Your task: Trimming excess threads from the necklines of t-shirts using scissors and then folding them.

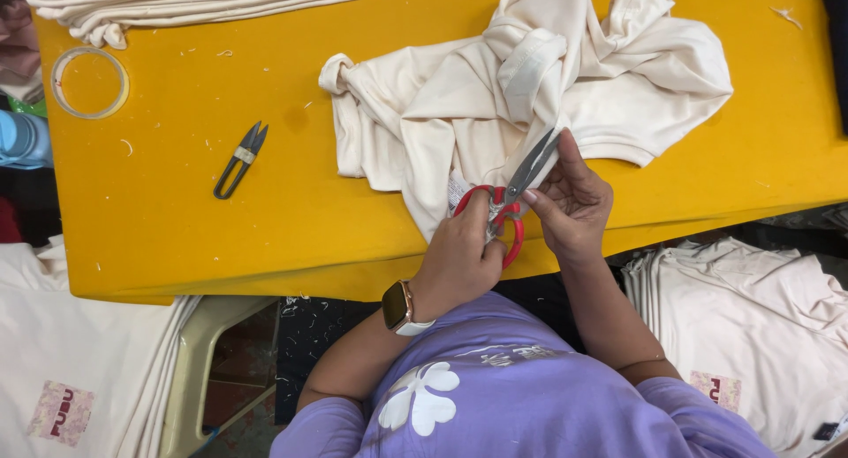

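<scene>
Left hand (459,255) is wrapped around the red handles of the scissors (512,197), blades pointing up into the cream shirt (530,87) crumpled on the yellow counter (177,228). Right hand (574,202) pinches the fabric right beside the blades, fingers closed on it. Small black snips (239,160) lie well to the left, a tape ring (88,83) farther off near the corner.
</scene>
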